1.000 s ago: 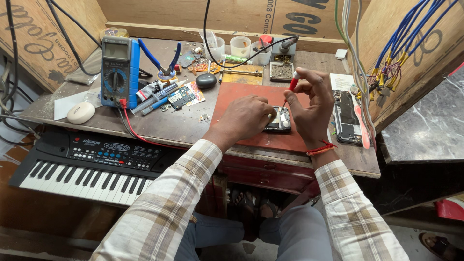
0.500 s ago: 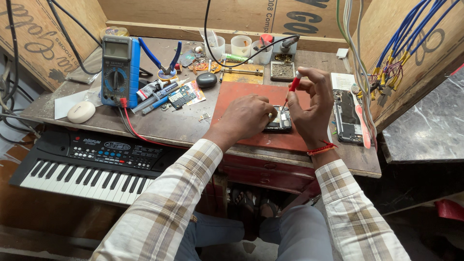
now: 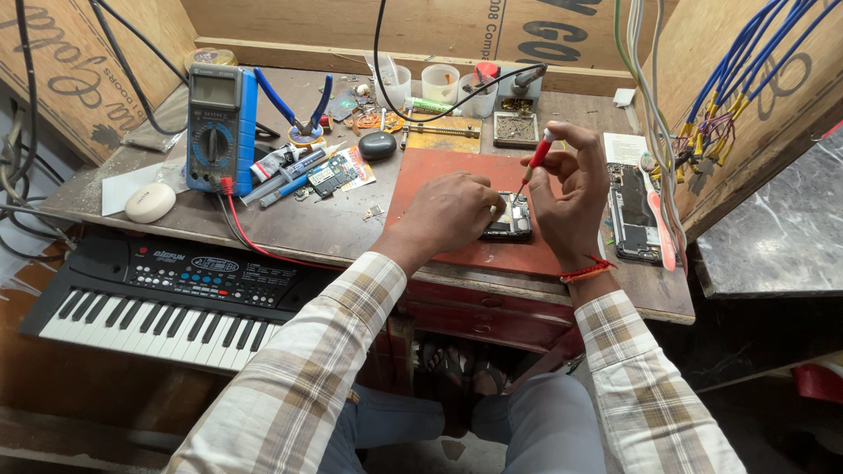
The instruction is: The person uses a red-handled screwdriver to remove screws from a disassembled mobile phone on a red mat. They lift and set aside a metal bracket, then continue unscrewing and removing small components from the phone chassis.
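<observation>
A blue meter (image 3: 217, 123) was stood at the far left of the counter (image 3: 299, 219). The left hand (image 3: 448, 211) was pressed down on the small phone (image 3: 509, 218) on the red mat (image 3: 457, 175) — it should be kept still. The red screwdriver (image 3: 536, 162) was pinched in the right hand (image 3: 571, 189) — best held straight up.

Your view was evenly lit by soft light from above, bright on the desk (image 3: 290, 224) and dim underneath it. Shadows stayed faint, with no harsh glare. Focus was sharp at centre, and the edges bowed slightly.
</observation>
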A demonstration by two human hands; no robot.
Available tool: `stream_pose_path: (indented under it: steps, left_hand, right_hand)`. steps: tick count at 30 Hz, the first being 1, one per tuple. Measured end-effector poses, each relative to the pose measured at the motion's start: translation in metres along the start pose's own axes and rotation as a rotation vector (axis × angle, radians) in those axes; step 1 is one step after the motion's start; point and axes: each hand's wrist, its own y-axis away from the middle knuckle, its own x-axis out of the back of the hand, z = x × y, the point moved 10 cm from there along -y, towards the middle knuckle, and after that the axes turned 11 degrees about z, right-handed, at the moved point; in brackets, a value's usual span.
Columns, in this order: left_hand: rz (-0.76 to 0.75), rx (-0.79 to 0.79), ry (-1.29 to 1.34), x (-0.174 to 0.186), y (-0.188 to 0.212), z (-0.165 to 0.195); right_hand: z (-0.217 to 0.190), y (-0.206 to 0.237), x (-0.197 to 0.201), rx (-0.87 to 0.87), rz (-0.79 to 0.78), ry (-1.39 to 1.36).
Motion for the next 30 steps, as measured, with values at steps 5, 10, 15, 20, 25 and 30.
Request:
stream_pose_path:
  steps: [5, 10, 15, 20, 25, 30]
  left_hand:
    - [-0.009, -0.004, -0.02, -0.001, 0.0, -0.001]
    - [-0.011, -0.003, -0.014, 0.0, 0.0, -0.001]
    - [0.006, -0.009, 0.003, 0.001, 0.0, 0.0]
    - [0.001, -0.018, -0.006, 0.001, 0.0, 0.0]
    - [-0.006, -0.001, 0.006, 0.001, 0.0, -0.001]
    - [0.024, -0.011, 0.04, 0.006, -0.003, 0.002]
  right_hand:
    - [-0.004, -0.001, 0.001, 0.104, 0.023, 0.159]
    - [0.004, 0.001, 0.002, 0.044, 0.012, 0.095]
    - [0.013, 0.001, 0.004, -0.018, 0.031, 0.068]
    - [0.003, 0.001, 0.002, 0.072, 0.015, 0.116]
    - [0.005, -0.001, 0.004, 0.031, 0.038, 0.124]
    - [0.027, -0.002, 0.014, -0.129, 0.13, 0.115]
